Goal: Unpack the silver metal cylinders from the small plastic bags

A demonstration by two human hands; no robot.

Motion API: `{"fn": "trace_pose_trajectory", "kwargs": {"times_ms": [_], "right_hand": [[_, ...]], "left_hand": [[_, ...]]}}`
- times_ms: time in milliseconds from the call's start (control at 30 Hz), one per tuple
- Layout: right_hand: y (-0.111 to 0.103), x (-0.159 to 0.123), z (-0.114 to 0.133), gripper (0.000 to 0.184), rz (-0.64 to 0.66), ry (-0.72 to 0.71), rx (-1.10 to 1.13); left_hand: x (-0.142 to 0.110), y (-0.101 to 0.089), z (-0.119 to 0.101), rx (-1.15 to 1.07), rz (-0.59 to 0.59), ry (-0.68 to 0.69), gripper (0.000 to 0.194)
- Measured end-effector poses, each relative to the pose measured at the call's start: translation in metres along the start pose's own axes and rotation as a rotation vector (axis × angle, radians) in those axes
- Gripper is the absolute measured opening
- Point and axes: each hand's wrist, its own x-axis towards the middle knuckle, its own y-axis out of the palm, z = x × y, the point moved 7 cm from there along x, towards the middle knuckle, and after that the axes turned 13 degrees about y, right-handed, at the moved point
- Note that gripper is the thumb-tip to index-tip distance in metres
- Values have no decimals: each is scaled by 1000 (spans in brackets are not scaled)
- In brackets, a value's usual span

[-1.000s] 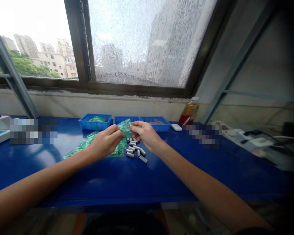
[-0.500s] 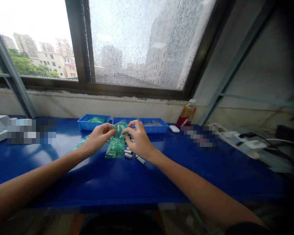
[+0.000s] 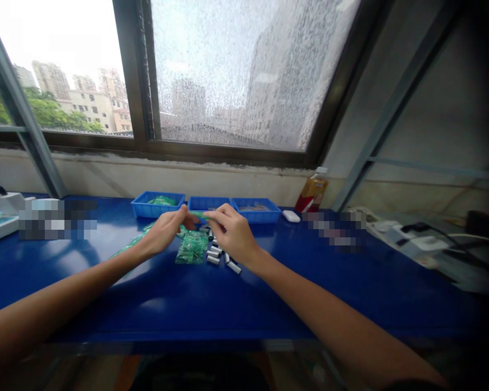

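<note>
A small clear green plastic bag (image 3: 198,214) is stretched between my two hands above the table, seen almost edge-on. My left hand (image 3: 167,228) grips its left end, the fingers partly hidden behind the thumb. At the other end my right hand (image 3: 232,229) pinches the edge between thumb and fingertips. Below them on the table lies a filled green bag (image 3: 191,248), its small contents too fine to name. Beside it several short silvery metal pieces (image 3: 213,259) lie loose, some hidden under my right hand. More green bags (image 3: 132,243) lie behind my left forearm.
Three blue trays stand along the wall: a left tray (image 3: 136,209) with green bags, a middle tray (image 3: 192,201) and a right tray (image 3: 269,217) with small items. A white case (image 3: 291,216) and a drink bottle (image 3: 313,191) are to their right. Power strips (image 3: 419,241) sit at both sides.
The bag between my hands has turned from showing its face to nearly edge-on. My right hand moved slightly toward me and over some of the metal pieces.
</note>
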Motion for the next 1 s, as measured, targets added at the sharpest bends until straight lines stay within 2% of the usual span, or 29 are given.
{"fn": "trace_pose_trajectory", "kwargs": {"times_ms": [100,233,300,433,500,567,633,700,767,900,933,1000], "right_hand": [[9,-5,5,25,34,-85,-65],[14,-8,9,27,30,-124,-51],[12,-8,11,28,17,-106,-57],[13,-8,9,29,48,-54,-102],[17,-9,7,30,102,-43,-118],[22,-11,5,32,153,-38,-130],[25,-12,4,33,183,-38,-136],[25,-13,5,33,192,-43,-133],[25,-13,5,31,194,-48,-125],[27,-13,6,30,203,-49,-126],[27,-13,5,30,207,-48,-128],[29,-12,5,30,219,-50,-127]], "left_hand": [[-2,-3,20,-263,-87,-222,41],[0,-15,38,-356,-192,-359,30],[1,-30,52,-342,-274,-414,31],[0,-73,79,-292,-441,-467,39],[-1,-88,87,-155,-322,-533,48],[0,-102,87,190,-118,-562,54],[3,-115,78,585,51,-498,56],[5,-119,66,785,159,-412,58],[2,-115,59,790,267,-375,59],[-17,-93,64,611,601,-422,59],[-22,-88,67,568,658,-437,61],[-27,-83,74,519,676,-449,60]]}}
